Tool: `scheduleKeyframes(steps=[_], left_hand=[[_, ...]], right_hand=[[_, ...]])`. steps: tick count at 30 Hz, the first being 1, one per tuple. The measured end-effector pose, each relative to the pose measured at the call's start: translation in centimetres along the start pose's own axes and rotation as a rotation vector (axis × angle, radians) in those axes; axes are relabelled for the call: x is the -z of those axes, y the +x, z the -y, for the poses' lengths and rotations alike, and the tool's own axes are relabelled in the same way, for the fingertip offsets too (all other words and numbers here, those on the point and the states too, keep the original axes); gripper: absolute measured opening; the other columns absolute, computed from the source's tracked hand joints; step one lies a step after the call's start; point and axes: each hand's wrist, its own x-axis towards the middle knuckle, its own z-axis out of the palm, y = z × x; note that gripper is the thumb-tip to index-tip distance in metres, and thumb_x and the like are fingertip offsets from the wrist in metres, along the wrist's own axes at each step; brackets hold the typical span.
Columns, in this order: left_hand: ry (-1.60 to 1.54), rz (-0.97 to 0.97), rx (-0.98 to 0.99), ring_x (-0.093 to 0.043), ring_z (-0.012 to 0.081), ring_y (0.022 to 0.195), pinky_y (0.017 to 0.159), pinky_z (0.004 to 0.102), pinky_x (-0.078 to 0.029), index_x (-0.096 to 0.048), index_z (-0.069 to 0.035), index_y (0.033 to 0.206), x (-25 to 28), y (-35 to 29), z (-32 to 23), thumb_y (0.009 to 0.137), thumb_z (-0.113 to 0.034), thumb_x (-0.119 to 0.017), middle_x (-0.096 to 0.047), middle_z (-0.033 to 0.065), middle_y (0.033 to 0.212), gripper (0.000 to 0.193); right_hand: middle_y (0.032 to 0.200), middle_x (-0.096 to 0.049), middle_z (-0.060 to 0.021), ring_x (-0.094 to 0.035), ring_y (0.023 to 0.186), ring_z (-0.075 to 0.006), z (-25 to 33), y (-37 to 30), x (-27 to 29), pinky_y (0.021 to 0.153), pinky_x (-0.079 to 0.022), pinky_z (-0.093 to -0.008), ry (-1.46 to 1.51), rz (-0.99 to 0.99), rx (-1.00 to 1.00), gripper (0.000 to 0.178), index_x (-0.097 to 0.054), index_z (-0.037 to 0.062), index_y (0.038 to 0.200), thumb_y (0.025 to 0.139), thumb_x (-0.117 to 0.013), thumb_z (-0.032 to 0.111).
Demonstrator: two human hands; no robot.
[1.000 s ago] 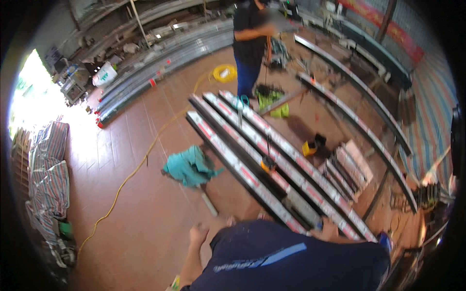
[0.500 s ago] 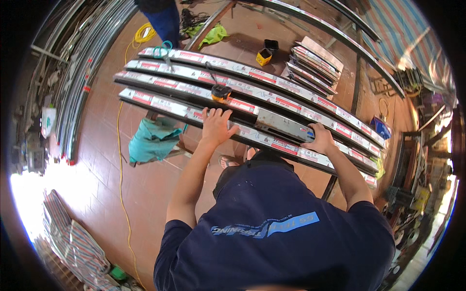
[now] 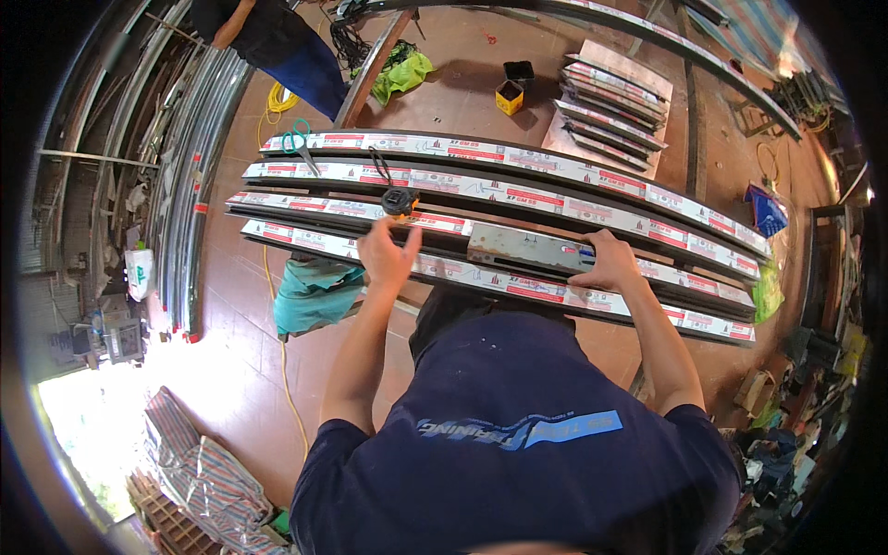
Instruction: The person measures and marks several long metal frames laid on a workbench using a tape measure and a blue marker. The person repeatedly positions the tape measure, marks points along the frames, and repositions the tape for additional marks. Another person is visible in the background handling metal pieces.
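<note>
Several long dark profile bars [image 3: 518, 191] with white and red protective film lie side by side in front of me. A grey metal plate [image 3: 523, 248], worn and rust-marked, rests along the nearer bars. My right hand [image 3: 607, 263] grips its right end, thumb on the near side and fingers on the far side. My left hand [image 3: 388, 253] is over the nearer bars, thumb and index finger apart and nothing between them. Just beyond its fingertips sits a black and yellow tape measure [image 3: 400, 202] with a black strap. Scissors [image 3: 298, 148] with green handles lie at the bars' far left.
A teal cloth [image 3: 317, 294] drapes a support below the bars' left end. Another person [image 3: 277, 46] stands at the far left. Beyond the bars are a yellow box [image 3: 509, 97] and a stack of short profiles [image 3: 610, 116]. A yellow cable [image 3: 289, 379] crosses the floor; long metal bars [image 3: 199, 185] lie left.
My left hand has lifted off the near bar and shifted left, closer to the tape measure. My right hand stays at the plate's end. The whole view has shifted slightly.
</note>
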Motion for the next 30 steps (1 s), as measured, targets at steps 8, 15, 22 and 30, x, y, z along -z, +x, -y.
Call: scheduleKeyframes(steps=[8, 15, 22, 30], left_hand=[[0.404, 0.443, 0.295, -0.077, 0.0439, 0.130, 0.111, 0.0584, -0.057, -0.077, -0.001, 0.135, 1.4, 10.0, -2.4, 0.074, -0.089, -0.087, -0.079, 0.0252, 0.136, 0.107], [0.190, 0.340, 0.177, -0.077, 0.0458, 0.127, 0.109, 0.0565, -0.060, -0.078, -0.003, 0.133, 0.4, 11.3, -1.3, 0.077, -0.071, -0.089, -0.078, 0.0264, 0.138, 0.088], [0.163, 0.134, -0.019, -0.076, 0.0477, 0.116, 0.097, 0.0603, -0.062, -0.072, -0.002, 0.136, -3.1, 17.3, 2.7, 0.082, -0.066, -0.094, -0.073, 0.0231, 0.129, 0.087], [-0.193, 0.021, -0.489, -0.069, 0.0442, 0.112, 0.097, 0.0568, -0.054, -0.073, -0.005, 0.131, -3.0, 11.4, 2.1, 0.080, -0.057, -0.098, -0.071, 0.0184, 0.124, 0.076]], right_hand=[[0.143, -0.073, -0.0207, -0.074, 0.130, -0.0424, -0.6, 0.3, -0.4, 0.114, -0.060, -0.0501, 0.005, -0.026, 0.018, 0.110, -0.074, 0.0050, 0.150, 0.062, -0.103, 0.065], [0.142, -0.073, -0.0213, -0.072, 0.131, -0.0448, -0.3, 0.1, -1.0, 0.116, -0.059, -0.0525, 0.049, -0.121, -0.004, 0.109, -0.075, 0.0082, 0.150, 0.057, -0.105, 0.058], [0.143, -0.072, -0.0176, -0.072, 0.132, -0.0400, 0.3, -0.5, -0.7, 0.116, -0.059, -0.0495, 0.020, -0.109, -0.060, 0.108, -0.074, 0.0088, 0.151, 0.058, -0.104, 0.054], [0.151, -0.069, -0.0165, -0.069, 0.138, -0.0390, 1.7, -0.2, 0.2, 0.121, -0.056, -0.0486, 0.040, -0.030, -0.156, 0.113, -0.070, 0.0105, 0.157, 0.058, -0.105, 0.051]])
